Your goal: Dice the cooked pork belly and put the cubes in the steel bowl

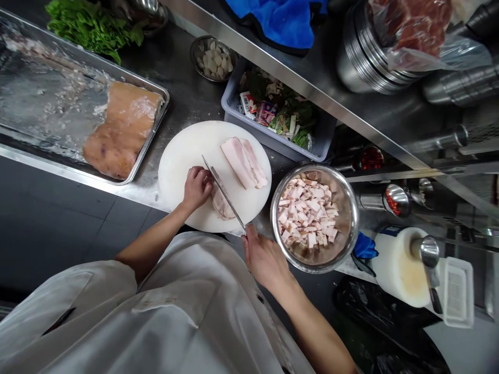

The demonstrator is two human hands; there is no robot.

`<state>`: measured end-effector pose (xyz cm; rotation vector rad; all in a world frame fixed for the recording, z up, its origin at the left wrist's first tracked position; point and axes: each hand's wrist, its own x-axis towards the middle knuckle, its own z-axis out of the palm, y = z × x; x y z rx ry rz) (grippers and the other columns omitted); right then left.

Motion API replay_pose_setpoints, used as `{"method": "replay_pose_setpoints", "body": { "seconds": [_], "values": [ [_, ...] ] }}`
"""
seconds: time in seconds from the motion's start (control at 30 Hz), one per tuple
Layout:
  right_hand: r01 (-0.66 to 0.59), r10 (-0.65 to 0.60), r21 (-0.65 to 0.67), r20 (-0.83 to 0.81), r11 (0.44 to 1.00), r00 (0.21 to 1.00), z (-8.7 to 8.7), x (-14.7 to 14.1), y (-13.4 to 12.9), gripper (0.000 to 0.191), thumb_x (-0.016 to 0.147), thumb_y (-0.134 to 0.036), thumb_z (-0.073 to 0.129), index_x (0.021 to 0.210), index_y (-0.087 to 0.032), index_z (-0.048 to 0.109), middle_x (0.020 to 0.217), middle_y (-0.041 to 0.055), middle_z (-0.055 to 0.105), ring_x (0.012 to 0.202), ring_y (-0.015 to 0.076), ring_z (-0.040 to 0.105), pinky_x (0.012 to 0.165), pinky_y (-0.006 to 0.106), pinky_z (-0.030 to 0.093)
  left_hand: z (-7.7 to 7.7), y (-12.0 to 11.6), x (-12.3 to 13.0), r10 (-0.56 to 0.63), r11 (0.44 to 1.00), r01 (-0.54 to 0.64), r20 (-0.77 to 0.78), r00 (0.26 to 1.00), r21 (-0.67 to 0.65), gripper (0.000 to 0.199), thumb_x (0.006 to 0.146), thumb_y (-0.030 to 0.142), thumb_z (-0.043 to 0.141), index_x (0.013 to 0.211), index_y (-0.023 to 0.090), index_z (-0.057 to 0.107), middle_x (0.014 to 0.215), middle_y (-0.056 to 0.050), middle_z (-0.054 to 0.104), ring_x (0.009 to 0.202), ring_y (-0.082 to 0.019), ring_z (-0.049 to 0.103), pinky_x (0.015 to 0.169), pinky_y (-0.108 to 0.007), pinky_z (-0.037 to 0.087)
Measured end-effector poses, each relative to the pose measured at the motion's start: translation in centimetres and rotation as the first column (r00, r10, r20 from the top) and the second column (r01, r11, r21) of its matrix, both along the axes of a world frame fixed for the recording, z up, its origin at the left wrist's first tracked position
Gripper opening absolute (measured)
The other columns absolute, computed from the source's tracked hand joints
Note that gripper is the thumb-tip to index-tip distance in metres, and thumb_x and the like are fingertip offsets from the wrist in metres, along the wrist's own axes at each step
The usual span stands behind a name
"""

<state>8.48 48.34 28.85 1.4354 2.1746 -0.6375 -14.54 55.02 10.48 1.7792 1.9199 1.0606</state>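
Observation:
A round white cutting board [179, 156] lies on the steel counter. My right hand [263, 254] is closed round the handle of a knife [224, 192], whose blade reaches up and left across the board. Beside the blade, my left hand [197, 188] rests with curled fingers on a piece of pale meat [222, 205], partly hidden by the hand and blade. Sliced meat [244, 162] lies on the board beyond the knife. To the right, a steel bowl [353, 208] holds many diced meat pieces [310, 213].
A metal tray [166, 96] at the left holds a slab of meat [125, 124]. Behind the board stand a grey bin [268, 137] of scraps and a small bowl of pale pieces [214, 61]. A steel shelf edge [296, 78] crosses above; a white container [401, 267] stands right.

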Motion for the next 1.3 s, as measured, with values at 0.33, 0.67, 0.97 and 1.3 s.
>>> {"method": "replay_pose_setpoints", "body": {
  "seconds": [0.33, 0.67, 0.97, 1.3],
  "values": [
    [0.011, -0.007, -0.126, 0.034, 0.992, 0.999, 1.9, -2.5, 4.2, 0.015, 0.108, -0.026, 0.040, 0.118, -0.018, 0.046, 0.078, 0.0085, 0.073, 0.069, 0.0248, 0.072, 0.056, 0.027, 0.034, -0.1, 0.1, 0.3, 0.028, 0.999, -0.030, 0.068, 0.997, 0.034, 0.016, 0.080, 0.014, 0.050, 0.093, 0.021, 0.056, 0.102, -0.011, 0.058, 0.099, -0.025, 0.055, 0.087, -0.041, 0.049],
    [-0.038, 0.046, -0.118, 0.062, 0.992, 0.997, 1.2, -4.5, 9.0, 0.020, 0.107, -0.028, 0.038, 0.122, -0.019, 0.047, 0.078, 0.0083, 0.072, 0.070, 0.0259, 0.071, 0.058, 0.027, 0.037, 0.1, 2.7, 0.3, 0.108, 0.993, -0.105, 0.067, 0.992, -0.048, 0.017, 0.082, 0.015, 0.053, 0.097, 0.022, 0.058, 0.104, -0.010, 0.058, 0.103, -0.026, 0.054, 0.092, -0.044, 0.047],
    [0.296, -0.261, 0.083, -0.286, 0.952, 0.922, 4.2, 4.7, 6.1, 0.028, 0.104, -0.043, 0.035, 0.102, -0.024, 0.055, 0.070, 0.0022, 0.063, 0.066, 0.0230, 0.063, 0.065, 0.030, 0.045, 4.2, 3.9, -1.2, -0.553, 0.833, 0.543, -0.161, 0.818, -0.103, 0.050, 0.073, 0.021, 0.064, 0.123, 0.024, 0.060, 0.136, -0.013, 0.055, 0.131, -0.037, 0.044, 0.111, -0.060, 0.028],
    [0.704, -0.627, -0.092, -0.545, 0.704, 0.556, -6.7, 10.9, -5.2, 0.026, 0.091, -0.050, 0.054, 0.085, -0.025, 0.047, 0.064, -0.0026, 0.059, 0.057, 0.0174, 0.058, 0.056, 0.028, 0.048, 4.8, 9.0, -8.7, -0.579, 0.801, 0.374, -0.449, 0.680, -0.466, 0.047, 0.067, 0.041, 0.078, 0.107, 0.023, 0.063, 0.113, -0.010, 0.061, 0.117, -0.034, 0.054, 0.106, -0.049, 0.036]
  ]
}}
